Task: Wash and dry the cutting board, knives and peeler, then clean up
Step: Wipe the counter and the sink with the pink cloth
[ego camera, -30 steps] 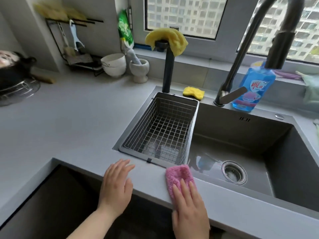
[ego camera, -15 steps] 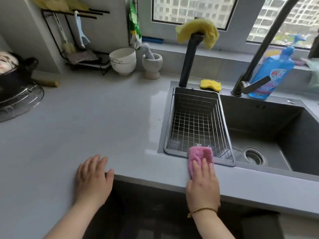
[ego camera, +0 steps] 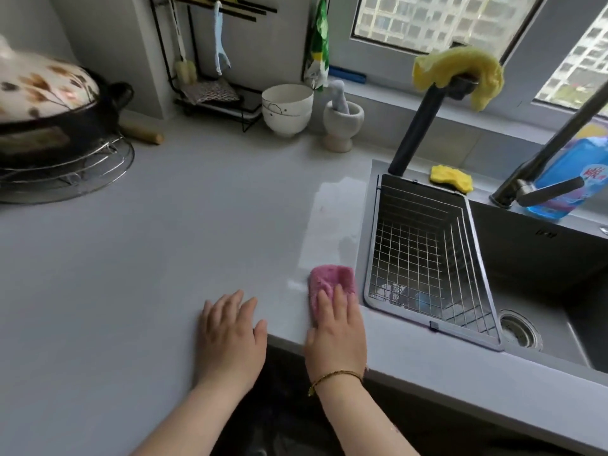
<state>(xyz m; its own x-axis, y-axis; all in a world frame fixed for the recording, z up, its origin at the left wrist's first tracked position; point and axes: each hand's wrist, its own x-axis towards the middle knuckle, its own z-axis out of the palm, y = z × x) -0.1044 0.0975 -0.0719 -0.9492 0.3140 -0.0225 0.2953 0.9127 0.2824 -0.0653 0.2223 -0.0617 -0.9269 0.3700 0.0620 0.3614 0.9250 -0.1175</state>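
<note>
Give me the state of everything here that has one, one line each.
left hand, flat on the countertop, fingers straight.
right hand, pressing the pink cloth with straight fingers.
pink cloth, folded, on the countertop beside the sink.
wire basket, seated in the sink.
yellow cloth, draped over the black tap.
pot lid, on the pot.
bowls, stacked.
pestle, standing in the mortar.
</note>
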